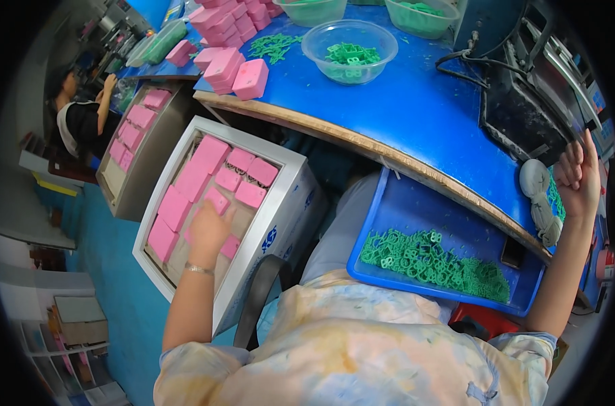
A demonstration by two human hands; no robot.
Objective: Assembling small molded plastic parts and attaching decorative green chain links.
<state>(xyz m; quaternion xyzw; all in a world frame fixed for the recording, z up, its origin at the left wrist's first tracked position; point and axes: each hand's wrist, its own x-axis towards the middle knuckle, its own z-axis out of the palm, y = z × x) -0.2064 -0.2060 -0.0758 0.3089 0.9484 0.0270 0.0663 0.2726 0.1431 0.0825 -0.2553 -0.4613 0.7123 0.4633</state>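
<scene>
My left hand (210, 233) reaches down into a white-rimmed box (295, 159) at the left. Its thumb and fingers close around a small pink block (217, 201), partly hidden by the hand. Several more pink blocks (195, 177) lie in rows on a beige layer in that box. At the far right my right hand (579, 169) is raised beside a dark machine (531, 101). Its index finger points up at the machine's front edge, the other fingers are curled, and I see nothing held in it.
A blue tray (449, 189) of small green pieces rests by my lap under the wooden table edge (307, 128). On the blue table stand a clear bowl (314, 47) and stacked pink blocks (223, 68). Another person (84, 118) sits at the far left beside a second box (118, 189).
</scene>
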